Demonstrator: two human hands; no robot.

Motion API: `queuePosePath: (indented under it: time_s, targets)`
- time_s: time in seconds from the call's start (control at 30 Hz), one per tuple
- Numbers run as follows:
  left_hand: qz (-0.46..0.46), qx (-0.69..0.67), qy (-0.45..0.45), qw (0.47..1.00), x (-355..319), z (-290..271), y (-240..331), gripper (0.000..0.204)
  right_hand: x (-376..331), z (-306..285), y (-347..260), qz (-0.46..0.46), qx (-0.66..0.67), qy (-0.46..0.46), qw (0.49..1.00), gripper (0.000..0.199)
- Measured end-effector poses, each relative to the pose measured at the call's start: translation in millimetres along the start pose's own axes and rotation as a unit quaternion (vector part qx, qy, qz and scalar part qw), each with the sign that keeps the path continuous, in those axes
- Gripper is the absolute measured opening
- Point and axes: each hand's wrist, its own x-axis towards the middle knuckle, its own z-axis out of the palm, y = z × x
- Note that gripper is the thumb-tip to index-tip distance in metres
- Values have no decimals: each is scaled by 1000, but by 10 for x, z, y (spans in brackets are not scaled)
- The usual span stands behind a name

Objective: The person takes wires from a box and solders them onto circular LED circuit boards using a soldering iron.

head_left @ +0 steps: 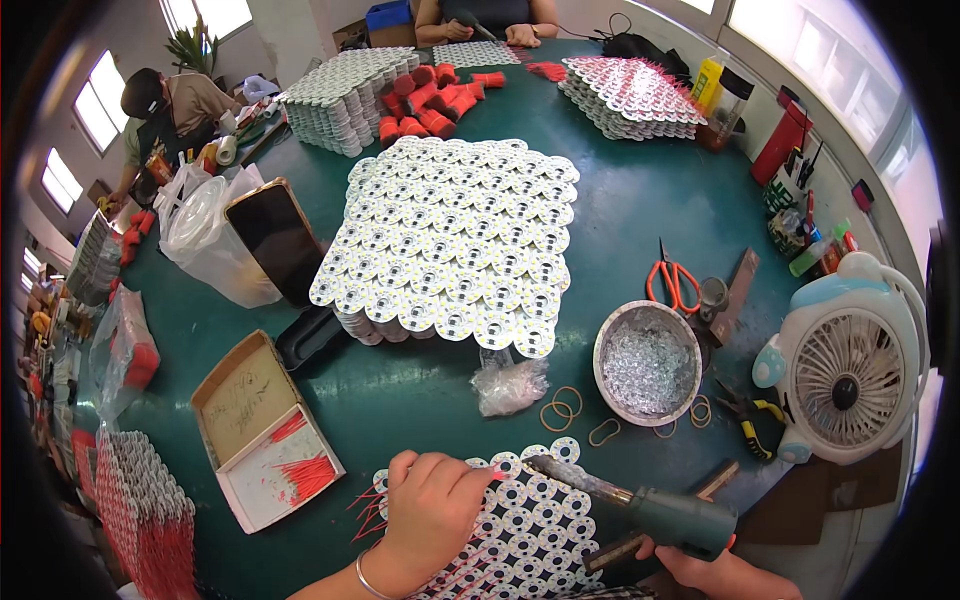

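Note:
A panel of joined round white LED circuit boards (545, 515) lies at the table's near edge, with thin red wires across its lower left part. My left hand (430, 515) is over the panel's left side, thumb and fingertips pinched on red wires (368, 512) whose loose ends stick out left of the hand. My right hand (705, 572) grips a dark green soldering gun (685, 520) from the right. Its metal tip points left, just above the panel's top row and near my left fingertips.
Beyond lies a tall stack of white LED panels (450, 240). An open box with red wires (307, 478) is at left, beside a propped phone (275, 235). Right are a round bowl (648, 362), scissors (672, 280), pliers (755, 420) and a fan (845, 375). Other people work farther off.

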Motion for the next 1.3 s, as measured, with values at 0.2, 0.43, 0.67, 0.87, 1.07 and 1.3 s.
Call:
queuePosePath:
  time_s: [0.2, 0.43, 0.67, 0.87, 1.07, 1.3]
  targets:
    - [-5, 19, -4, 1000, -31, -5, 116, 19, 24, 170, -135, -69, -134, 63, 987, 26]
    - [10, -1, 5, 1000, -41, 44, 97, 19, 2, 233, 36, -147, -63, 104, 982, 41]
    - [7, -11, 7, 1000, -46, 89, 83, 17, 68, 200, -66, -126, -118, 61, 983, 49]
    - [10, -13, 3, 1000, -38, 107, 79, 18, 111, 233, -105, -127, -134, 70, 980, 43]
    - [13, -20, 7, 1000, -12, 100, 91, 18, 101, 226, -62, -143, -158, 84, 974, 38]
    - [11, -23, 4, 1000, -15, 98, 86, 18, 90, 251, -55, -174, -158, 91, 968, 37]
